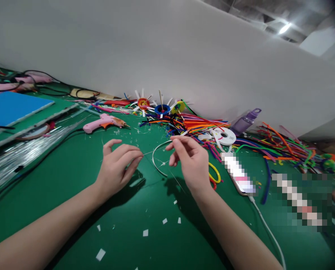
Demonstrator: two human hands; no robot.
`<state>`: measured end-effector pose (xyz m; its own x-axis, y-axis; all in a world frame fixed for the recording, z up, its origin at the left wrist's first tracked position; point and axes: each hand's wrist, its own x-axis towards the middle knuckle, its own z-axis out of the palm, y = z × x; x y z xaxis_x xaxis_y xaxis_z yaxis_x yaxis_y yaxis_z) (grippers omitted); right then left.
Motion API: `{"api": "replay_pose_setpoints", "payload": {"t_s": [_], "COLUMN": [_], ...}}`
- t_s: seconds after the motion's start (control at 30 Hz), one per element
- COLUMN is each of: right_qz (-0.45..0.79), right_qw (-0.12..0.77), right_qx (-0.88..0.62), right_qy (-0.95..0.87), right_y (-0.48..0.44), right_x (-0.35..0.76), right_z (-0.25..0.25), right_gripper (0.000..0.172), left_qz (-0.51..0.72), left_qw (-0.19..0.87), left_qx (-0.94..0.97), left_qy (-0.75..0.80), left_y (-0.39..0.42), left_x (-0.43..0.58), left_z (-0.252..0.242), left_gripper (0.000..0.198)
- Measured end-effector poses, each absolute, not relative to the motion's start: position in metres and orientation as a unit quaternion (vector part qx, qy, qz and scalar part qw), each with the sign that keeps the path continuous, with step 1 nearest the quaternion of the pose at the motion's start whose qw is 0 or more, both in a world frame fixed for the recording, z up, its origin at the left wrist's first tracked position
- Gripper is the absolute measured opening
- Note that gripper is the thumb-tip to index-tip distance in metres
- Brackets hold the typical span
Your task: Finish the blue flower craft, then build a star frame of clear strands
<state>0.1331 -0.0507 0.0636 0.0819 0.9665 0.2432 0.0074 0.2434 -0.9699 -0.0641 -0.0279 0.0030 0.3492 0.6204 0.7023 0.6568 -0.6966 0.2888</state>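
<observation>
My left hand (118, 165) hovers over the green table (71, 180), its fingertips pinched on one end of a thin clear thread (148, 153). My right hand (191, 161) is a little to the right, thumb and forefinger pinched on a thin silver wire ring (156, 165) at its top, where the thread also runs. The ring curves down between the two hands, just above the table. Yellow and red loops (215, 174) lie partly hidden behind my right hand.
A pink glue gun (104, 122) lies at the back left, a heap of coloured pipe cleaners (201, 125) and a white ribbon spool (224, 135) at the back right. A purple bottle (244, 122), a phone with cable (240, 176), clear strips (21, 153) and paper scraps (145, 232) lie around.
</observation>
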Motion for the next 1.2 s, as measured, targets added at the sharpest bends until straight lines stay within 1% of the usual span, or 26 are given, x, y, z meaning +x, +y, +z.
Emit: {"api": "replay_pose_setpoints", "payload": {"t_s": [0.1, 0.2, 0.4, 0.5, 0.57, 0.6, 0.63, 0.67, 0.73, 0.8, 0.83, 0.87, 0.97, 1.0, 1.07, 1.1, 1.2], "right_qz": [0.359, 0.324, 0.348, 0.388, 0.410, 0.394, 0.351, 0.281, 0.077, -0.094, -0.142, -0.161, -0.138, -0.130, -0.110, -0.100, -0.023], "right_qw": [0.636, 0.652, 0.625, 0.595, 0.568, 0.560, 0.559, 0.562, 0.559, 0.490, 0.439, 0.386, 0.246, 0.204, 0.131, 0.098, 0.031], "right_qx": [-0.454, -0.469, -0.491, -0.490, -0.497, -0.510, -0.529, -0.551, -0.585, -0.590, -0.596, -0.618, -0.652, -0.653, -0.674, -0.690, -0.731], "right_qy": [-0.509, -0.500, -0.497, -0.505, -0.512, -0.521, -0.533, -0.550, -0.583, -0.636, -0.657, -0.665, -0.704, -0.718, -0.719, -0.710, -0.682], "right_y": [-0.040, -0.030, -0.021, -0.019, -0.018, -0.018, -0.019, -0.021, -0.028, -0.038, -0.043, -0.048, -0.061, -0.064, -0.069, -0.071, -0.074], "right_x": [0.149, 0.163, 0.173, 0.173, 0.173, 0.174, 0.176, 0.178, 0.186, 0.198, 0.204, 0.210, 0.226, 0.230, 0.236, 0.239, 0.247], "right_z": [0.066, 0.064, 0.053, 0.048, 0.046, 0.046, 0.047, 0.049, 0.055, 0.062, 0.064, 0.064, 0.052, 0.045, 0.030, 0.024, 0.015], "right_gripper": [0.021, 0.022, 0.023, 0.026, 0.033, 0.035, 0.036, 0.033, 0.022, 0.016, 0.015, 0.015, 0.008, 0.009, 0.012, 0.017, 0.024], "left_qz": [-0.434, -0.460, -0.512, -0.537, -0.545, -0.546, -0.548, -0.549, -0.553, -0.557, -0.561, -0.565, -0.570, -0.568, -0.569, -0.577, -0.614], "left_qw": [0.008, -0.033, -0.135, -0.142, -0.129, -0.123, -0.120, -0.121, -0.133, -0.151, -0.156, -0.158, -0.166, -0.174, -0.194, -0.200, -0.221], "left_qx": [-0.797, -0.770, -0.722, -0.690, -0.679, -0.675, -0.672, -0.669, -0.661, -0.651, -0.645, -0.638, -0.623, -0.619, -0.608, -0.598, -0.552], "left_qy": [-0.420, -0.440, -0.445, -0.464, -0.475, -0.480, -0.484, -0.487, -0.489, -0.492, -0.495, -0.499, -0.510, -0.513, -0.518, -0.520, -0.519], "left_y": [-0.020, -0.016, -0.021, -0.023, -0.022, -0.021, -0.020, -0.019, -0.017, -0.016, -0.015, -0.014, -0.013, -0.013, -0.012, -0.011, -0.008], "left_x": [-0.069, -0.070, -0.065, -0.065, -0.066, -0.066, -0.067, -0.067, -0.067, -0.068, -0.068, -0.068, -0.069, -0.069, -0.069, -0.069, -0.067], "left_z": [0.002, 0.002, 0.008, 0.011, 0.012, 0.012, 0.012, 0.011, 0.010, 0.009, 0.009, 0.009, 0.009, 0.009, 0.008, 0.007, 0.003], "left_gripper": [0.011, 0.016, 0.016, 0.013, 0.012, 0.012, 0.012, 0.012, 0.012, 0.012, 0.012, 0.012, 0.014, 0.014, 0.014, 0.014, 0.015]}}
